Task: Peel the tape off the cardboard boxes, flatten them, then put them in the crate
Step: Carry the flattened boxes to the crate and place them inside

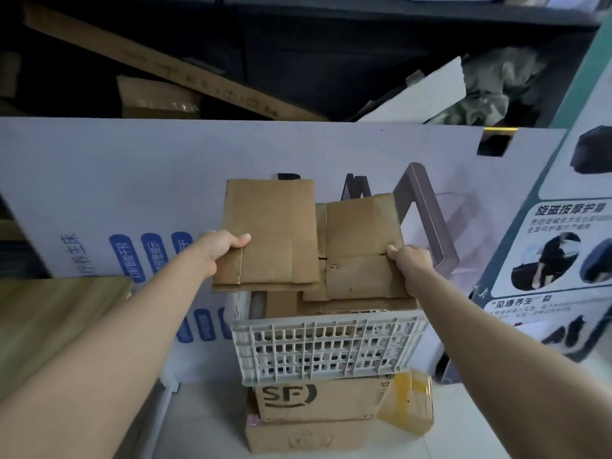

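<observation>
Currently we hold, over the crate (326,349) apparently for stacking: left flattened box (268,233), left grip (228,248) clamped round it; right flattened box (357,253), right grip (409,261) likewise.

Pale tiled floor (496,419), brown cardboard box (308,437) resting directly on it

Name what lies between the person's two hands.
In the head view, flattened cardboard fills the gap: the left box, gripped by the left hand, overlaps the right box, gripped by the right hand.
</observation>
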{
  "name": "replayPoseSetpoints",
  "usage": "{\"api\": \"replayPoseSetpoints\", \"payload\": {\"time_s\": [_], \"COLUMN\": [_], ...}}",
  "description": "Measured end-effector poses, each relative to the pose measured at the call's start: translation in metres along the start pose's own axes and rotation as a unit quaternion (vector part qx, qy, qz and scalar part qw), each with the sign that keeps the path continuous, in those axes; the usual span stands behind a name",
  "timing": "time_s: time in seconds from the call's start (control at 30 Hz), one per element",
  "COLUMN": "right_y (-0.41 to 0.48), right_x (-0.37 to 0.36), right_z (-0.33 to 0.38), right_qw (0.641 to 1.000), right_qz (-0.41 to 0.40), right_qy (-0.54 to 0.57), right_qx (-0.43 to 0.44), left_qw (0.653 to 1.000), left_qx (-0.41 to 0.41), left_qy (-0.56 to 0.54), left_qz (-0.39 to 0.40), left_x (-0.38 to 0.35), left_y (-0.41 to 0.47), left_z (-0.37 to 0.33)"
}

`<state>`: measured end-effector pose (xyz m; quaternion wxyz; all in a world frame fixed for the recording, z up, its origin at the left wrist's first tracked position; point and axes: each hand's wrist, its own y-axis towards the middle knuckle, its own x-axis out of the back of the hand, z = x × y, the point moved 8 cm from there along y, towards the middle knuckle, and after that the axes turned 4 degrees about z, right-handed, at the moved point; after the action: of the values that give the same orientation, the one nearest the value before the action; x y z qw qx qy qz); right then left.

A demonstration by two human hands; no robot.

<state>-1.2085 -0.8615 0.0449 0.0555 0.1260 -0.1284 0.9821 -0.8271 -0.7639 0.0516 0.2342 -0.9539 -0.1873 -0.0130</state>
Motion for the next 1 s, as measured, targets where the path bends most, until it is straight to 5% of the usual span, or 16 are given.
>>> {"api": "replayPoseSetpoints", "payload": {"time_s": [0.43, 0.83, 1.0], "right_y": [0.065, 0.107, 0.118], "right_x": [-0.061, -0.095, -0.1], "right_z": [-0.026, -0.031, -0.025], "right_qw": [0.996, 0.974, 0.967], "right_qz": [0.062, 0.198, 0.224], "right_qy": [-0.01, 0.02, 0.019], "right_qx": [-0.06, -0.108, -0.116], "left_qw": [0.997, 0.985, 0.982], "left_qx": [0.055, 0.098, 0.101], "left_qy": [0.005, 0.024, -0.05], "left_qz": [0.059, -0.14, -0.15], "left_x": [-0.106, -0.132, -0.137], "left_y": [0.05, 0.074, 0.083], "left_z": [0.017, 0.038, 0.048]}}
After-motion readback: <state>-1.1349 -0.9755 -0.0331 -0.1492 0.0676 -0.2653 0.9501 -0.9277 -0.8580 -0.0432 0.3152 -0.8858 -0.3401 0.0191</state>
